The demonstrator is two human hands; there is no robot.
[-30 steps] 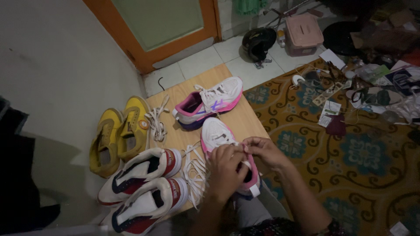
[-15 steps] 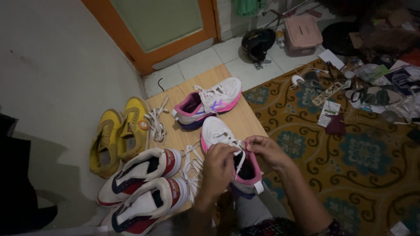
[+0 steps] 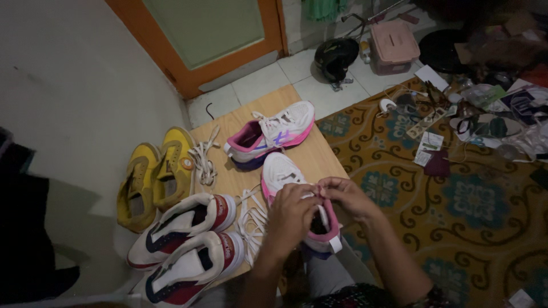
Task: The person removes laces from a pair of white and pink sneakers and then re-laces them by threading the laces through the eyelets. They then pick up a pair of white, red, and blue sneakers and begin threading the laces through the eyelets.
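The patterned rug fills the floor to the right of the low wooden table, and everything that matters sits on that table. At its near left corner stand two white, navy and red sneakers; just off its left edge, on the floor, a yellow pair. Toward the table's far end lies a white and pink sneaker, laces in. Its mate, the white and pink shoe at the table's near right edge, is the one being worked on. The left hand and the right hand meet over its throat, fingertips pressed together on a white lace (how much of it is threaded I cannot tell, the hands cover it). More loose laces lie on the table just left of this shoe, and another bundle beside the yellow pair. It looks like lacing near the upper eyelets; the next pull likely needs the lace tip kept pinched and fed straight.
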